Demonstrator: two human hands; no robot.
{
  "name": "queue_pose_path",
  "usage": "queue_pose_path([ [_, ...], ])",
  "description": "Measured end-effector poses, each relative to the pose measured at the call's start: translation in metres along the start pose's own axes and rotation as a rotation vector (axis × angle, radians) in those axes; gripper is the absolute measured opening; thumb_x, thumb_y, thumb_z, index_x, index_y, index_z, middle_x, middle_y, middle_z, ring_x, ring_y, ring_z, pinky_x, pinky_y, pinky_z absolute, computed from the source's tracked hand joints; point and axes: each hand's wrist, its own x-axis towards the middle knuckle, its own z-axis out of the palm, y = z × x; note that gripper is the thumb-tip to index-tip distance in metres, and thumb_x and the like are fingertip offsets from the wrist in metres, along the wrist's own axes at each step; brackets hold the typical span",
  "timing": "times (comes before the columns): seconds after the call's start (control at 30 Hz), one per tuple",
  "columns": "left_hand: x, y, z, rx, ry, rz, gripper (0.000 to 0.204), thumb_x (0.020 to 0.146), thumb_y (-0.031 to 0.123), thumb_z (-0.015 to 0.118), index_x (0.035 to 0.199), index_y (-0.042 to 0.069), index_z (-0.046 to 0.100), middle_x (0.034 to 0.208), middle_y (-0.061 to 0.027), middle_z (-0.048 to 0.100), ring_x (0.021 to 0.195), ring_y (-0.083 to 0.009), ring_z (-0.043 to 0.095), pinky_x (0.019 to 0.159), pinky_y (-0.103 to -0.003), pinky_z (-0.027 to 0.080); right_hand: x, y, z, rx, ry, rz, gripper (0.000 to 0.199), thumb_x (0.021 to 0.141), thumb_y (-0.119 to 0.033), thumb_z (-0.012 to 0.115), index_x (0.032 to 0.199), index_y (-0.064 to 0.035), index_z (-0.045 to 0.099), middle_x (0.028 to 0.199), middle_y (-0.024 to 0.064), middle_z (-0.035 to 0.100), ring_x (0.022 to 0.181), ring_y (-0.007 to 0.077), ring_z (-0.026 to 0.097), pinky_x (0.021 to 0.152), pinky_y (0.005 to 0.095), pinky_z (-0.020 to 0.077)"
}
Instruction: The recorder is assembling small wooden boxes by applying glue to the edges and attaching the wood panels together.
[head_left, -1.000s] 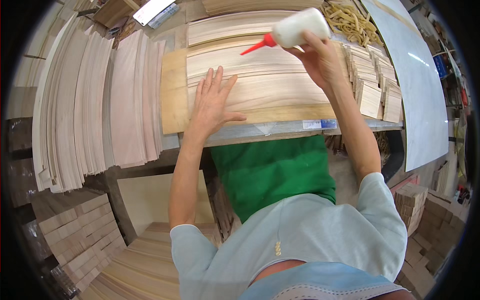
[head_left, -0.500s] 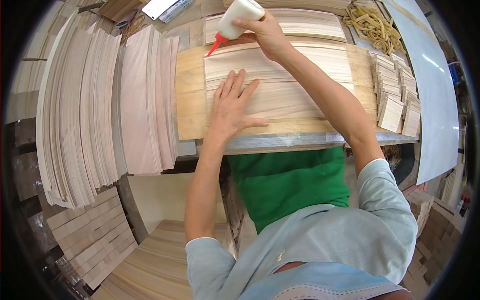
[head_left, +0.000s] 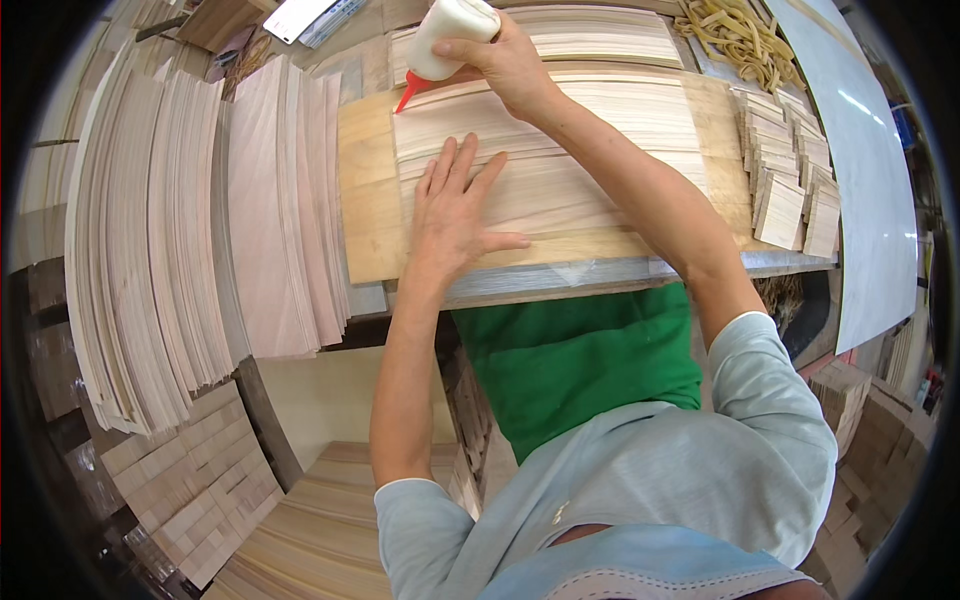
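My right hand (head_left: 505, 65) is wrapped round a white glue bottle (head_left: 452, 38), tilted with its red nozzle (head_left: 411, 90) pointing down. The nozzle tip is at the far left corner of several thin wooden slats (head_left: 590, 130) laid side by side; whether it touches them I cannot tell. Flat on the left end of the slats rests my left hand (head_left: 452, 215), fingers spread and holding nothing. Beneath the slats is a yellowish wooden board (head_left: 370, 200), showing at both ends.
Upright stacks of thin wood sheets (head_left: 150, 240) and pinkish sheets (head_left: 280, 210) stand on the left. Small wooden pieces (head_left: 780, 210) lie to the right, below a heap of yellowish bands (head_left: 735, 40). More slats (head_left: 590, 35) lie beyond the board. A grey panel (head_left: 860, 180) borders the far right.
The whole view has shifted slightly, so the bench appears a little further left. The bottle's nozzle stays at the slats' far left corner, and my left hand remains on them.
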Motion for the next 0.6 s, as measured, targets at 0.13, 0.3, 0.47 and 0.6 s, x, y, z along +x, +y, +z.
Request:
queue_pose_path([
  [0.13,-0.001,0.002,-0.001,-0.008,0.0,0.002,0.099,0.048,0.053,0.081,0.135,0.018,0.048,0.149,-0.0131,0.031,0.138,-0.0325,0.025,0.11,-0.047,0.023,-0.004,-0.016,-0.015,-0.019,-0.024,0.028,0.051,0.076,-0.009,0.075,0.118,0.0004,0.047,0.108,0.0112,0.059,0.098,0.0213,0.062,0.078,0.0369,0.0573],
  [0.3,-0.001,0.005,0.0,0.024,0.014,-0.002,0.098,0.048,0.053,0.082,0.134,0.018,0.049,0.148,-0.0136,0.031,0.138,-0.0318,0.025,0.111,-0.046,0.022,-0.011,-0.044,-0.054,-0.19,-0.002,-0.014,0.049,0.077,-0.01,0.073,0.119,-0.0001,0.051,0.109,0.009,0.06,0.101,0.0167,0.058,0.086,0.0312,0.0492],
  [0.47,0.0,0.008,-0.003,0.025,-0.019,-0.001,0.098,0.05,0.047,0.083,0.136,0.017,0.047,0.149,-0.0134,0.029,0.139,-0.0315,0.023,0.111,-0.046,0.021,-0.028,-0.088,-0.101,-0.246,0.092,-0.078,0.048,0.076,-0.008,0.073,0.118,-0.0002,0.052,0.104,0.0077,0.062,0.097,0.0164,0.059,0.084,0.0298,0.0495],
  [0.6,-0.001,0.011,-0.008,0.034,-0.063,-0.02,0.098,0.053,0.038,0.085,0.139,0.014,0.043,0.151,-0.0133,0.027,0.14,-0.031,0.021,0.112,-0.046,0.019,-0.045,-0.119,-0.139,-0.374,0.074,-0.08,0.047,0.076,-0.005,0.071,0.118,0.0,0.052,0.106,0.0078,0.062,0.098,0.0162,0.059,0.084,0.0295,0.0488],
])
